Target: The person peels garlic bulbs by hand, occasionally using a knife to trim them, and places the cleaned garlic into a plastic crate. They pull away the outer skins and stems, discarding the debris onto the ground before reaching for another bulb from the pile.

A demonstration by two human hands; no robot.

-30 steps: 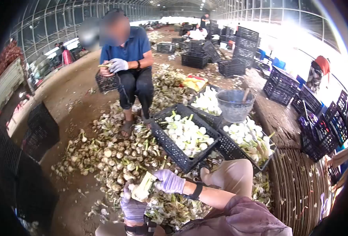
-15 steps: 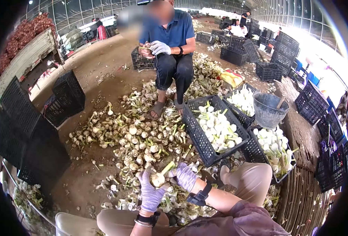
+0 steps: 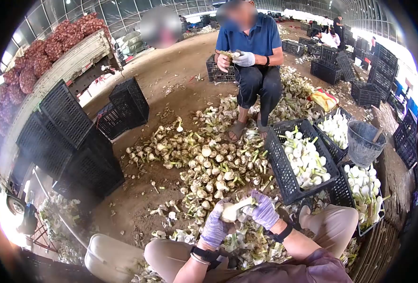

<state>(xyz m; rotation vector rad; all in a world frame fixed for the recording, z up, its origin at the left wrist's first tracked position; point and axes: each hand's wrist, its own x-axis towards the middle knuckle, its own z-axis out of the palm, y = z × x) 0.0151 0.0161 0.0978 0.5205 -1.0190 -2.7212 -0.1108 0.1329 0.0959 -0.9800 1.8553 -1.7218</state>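
Between my hands is a garlic bulb (image 3: pixel 229 213) with a thick pale stem pointing up to the right. My left hand (image 3: pixel 213 228), in a grey-and-white knit glove, is closed around the bulb's lower left side. My right hand (image 3: pixel 264 211), gloved alike, is closed at the stem's far end; its fingertips are partly hidden. Below them, loose peeled skins and leaf scraps (image 3: pixel 258 247) cover the ground. Just beyond lies a heap of unpeeled garlic bulbs (image 3: pixel 209 172) with soil on them.
Black crates of white garlic, one nearest (image 3: pixel 291 181), stand to the right beside a grey bucket (image 3: pixel 365 146). Opposite sits a person in a blue shirt (image 3: pixel 261 40), garlic in hand. Stacked black crates (image 3: pixel 72 141) and a truck bed of red net sacks (image 3: pixel 53 47) are left.
My view has swung left, so the scene sits further right. My right hand has gone from beside the bulb to the stem's end, and the stem looks paler.
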